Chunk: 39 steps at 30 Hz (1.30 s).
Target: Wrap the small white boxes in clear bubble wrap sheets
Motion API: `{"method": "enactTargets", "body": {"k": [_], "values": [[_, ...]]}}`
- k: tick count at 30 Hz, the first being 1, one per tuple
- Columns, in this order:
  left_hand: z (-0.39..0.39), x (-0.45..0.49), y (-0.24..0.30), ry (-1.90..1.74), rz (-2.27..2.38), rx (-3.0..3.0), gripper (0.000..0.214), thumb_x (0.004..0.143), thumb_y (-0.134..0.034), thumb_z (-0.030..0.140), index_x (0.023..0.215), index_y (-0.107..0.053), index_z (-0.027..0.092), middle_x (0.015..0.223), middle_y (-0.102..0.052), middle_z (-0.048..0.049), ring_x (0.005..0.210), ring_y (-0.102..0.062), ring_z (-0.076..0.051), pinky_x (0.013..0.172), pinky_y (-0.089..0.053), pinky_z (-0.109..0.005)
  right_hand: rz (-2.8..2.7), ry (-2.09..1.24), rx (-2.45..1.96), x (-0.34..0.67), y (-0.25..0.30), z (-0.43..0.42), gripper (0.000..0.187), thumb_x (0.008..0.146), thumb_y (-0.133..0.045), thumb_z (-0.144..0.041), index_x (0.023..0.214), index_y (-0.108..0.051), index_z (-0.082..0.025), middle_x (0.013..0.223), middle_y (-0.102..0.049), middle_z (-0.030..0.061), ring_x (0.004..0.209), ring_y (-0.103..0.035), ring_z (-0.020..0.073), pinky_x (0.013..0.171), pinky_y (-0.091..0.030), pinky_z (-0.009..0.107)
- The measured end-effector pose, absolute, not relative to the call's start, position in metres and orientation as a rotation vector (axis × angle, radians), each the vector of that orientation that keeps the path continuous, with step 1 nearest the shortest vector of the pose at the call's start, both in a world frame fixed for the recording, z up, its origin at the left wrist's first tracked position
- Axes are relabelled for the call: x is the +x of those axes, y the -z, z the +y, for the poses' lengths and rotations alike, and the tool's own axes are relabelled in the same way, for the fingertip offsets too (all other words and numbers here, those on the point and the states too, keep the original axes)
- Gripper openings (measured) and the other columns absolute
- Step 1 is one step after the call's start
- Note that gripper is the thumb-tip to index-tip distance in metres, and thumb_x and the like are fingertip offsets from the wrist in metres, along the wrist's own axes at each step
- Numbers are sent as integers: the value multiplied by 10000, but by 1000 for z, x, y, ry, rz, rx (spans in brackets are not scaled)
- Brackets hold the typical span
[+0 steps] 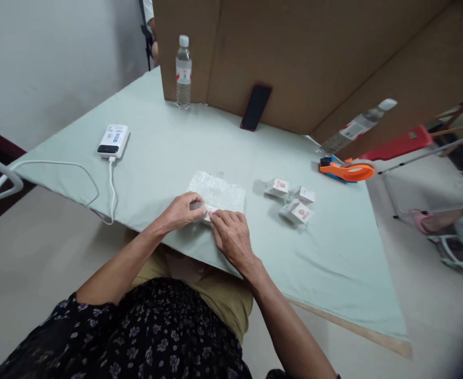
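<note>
A sheet of bubble wrap [219,190] lies flat near the table's front edge. At its near edge sits a small white box [208,213], mostly hidden by my fingers. My left hand [184,210] grips the box from the left, thumb and fingers closed on it. From the right, my right hand [232,231] presses its bent fingers against the same box and covers a corner of the wrap. To the right stand three small white boxes with red prints [300,210], close together and apparently wrapped in clear plastic.
A white power bank [113,141] with a cable lies at left. A water bottle [183,73] and a phone [256,107] stand before a cardboard screen [294,58]. Another bottle [352,130] leans at right, behind an orange tape dispenser [347,170]. Other people are partly visible beyond.
</note>
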<state>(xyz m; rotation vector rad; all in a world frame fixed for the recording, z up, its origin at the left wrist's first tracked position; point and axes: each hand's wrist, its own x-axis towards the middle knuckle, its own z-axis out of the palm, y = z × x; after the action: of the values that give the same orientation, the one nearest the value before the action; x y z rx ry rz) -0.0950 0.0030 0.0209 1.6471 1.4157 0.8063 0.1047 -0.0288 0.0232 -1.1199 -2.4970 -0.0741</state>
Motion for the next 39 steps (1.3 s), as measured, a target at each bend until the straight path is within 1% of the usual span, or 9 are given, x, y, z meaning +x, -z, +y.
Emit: {"method": "enactTargets", "body": {"k": [3,6,9,13,18,21,25,33,39], "values": [[-1,-107,-22,-803,1492,1621,308,757,-589,294,1028,-663,168,927,-686,-39,837,-620,-177,798,-499,-312,-2570,85,-1158,103,-26,-26,200,977,-514,-214,1149,-616,-207,1086,-688,68,957,-530,226,846,-334,374],[-2,-110,-20,-708,1657,1615,313,786,-549,266,1063,-653,164,787,-645,-5,701,-580,-160,718,-486,-296,-2627,121,-1215,99,-31,-24,187,972,-545,-280,1138,-616,-233,1054,-667,63,923,-492,230,811,-303,376],[-2,-108,-19,-610,1801,1692,336,792,-562,246,1109,-637,167,834,-656,-22,742,-594,-173,744,-479,-297,-2657,143,-1243,94,-33,-21,192,965,-559,-306,1137,-611,-240,1041,-646,66,909,-466,232,788,-283,380],[-5,-112,-20,-522,2006,1737,434,802,-629,383,1171,-609,155,961,-689,-97,837,-630,-221,775,-473,-319,-2676,138,-1226,92,-33,-17,168,963,-550,-281,1111,-615,-236,1006,-630,76,884,-451,233,769,-276,384],[-2,-122,-15,-464,2029,1744,384,738,-666,522,912,-646,180,722,-657,-54,688,-608,-216,610,-418,-282,-2651,97,-1205,92,-32,-16,143,945,-564,-258,1074,-621,-236,984,-622,84,869,-450,242,753,-285,389],[5,-121,-12,-551,1956,1709,284,671,-698,460,728,-610,196,618,-594,3,594,-543,-162,535,-362,-247,-2644,91,-1192,92,-32,-16,137,937,-575,-253,1066,-618,-238,973,-619,84,874,-452,244,752,-289,389],[9,-110,-16,-614,1829,1565,200,667,-610,324,561,-505,190,508,-454,59,521,-426,-106,487,-288,-222,-2644,124,-1190,91,-32,-16,122,933,-581,-256,1046,-620,-233,960,-628,87,868,-455,247,750,-291,392],[3,-72,-31,-877,1461,1150,35,690,-541,208,700,-514,188,545,-492,57,456,-462,-88,457,-367,-210,-2656,49,-1176,94,-36,-15,219,866,-625,-277,1073,-610,-208,981,-660,92,897,-503,261,792,-318,404],[1,-70,-47,-695,1359,1230,153,699,-571,179,838,-630,155,644,-613,8,534,-555,-115,541,-470,-244,-2530,-194,-1148,106,-38,-22,188,823,-585,-206,1011,-585,-200,1000,-699,75,943,-571,250,911,-349,402]]}}
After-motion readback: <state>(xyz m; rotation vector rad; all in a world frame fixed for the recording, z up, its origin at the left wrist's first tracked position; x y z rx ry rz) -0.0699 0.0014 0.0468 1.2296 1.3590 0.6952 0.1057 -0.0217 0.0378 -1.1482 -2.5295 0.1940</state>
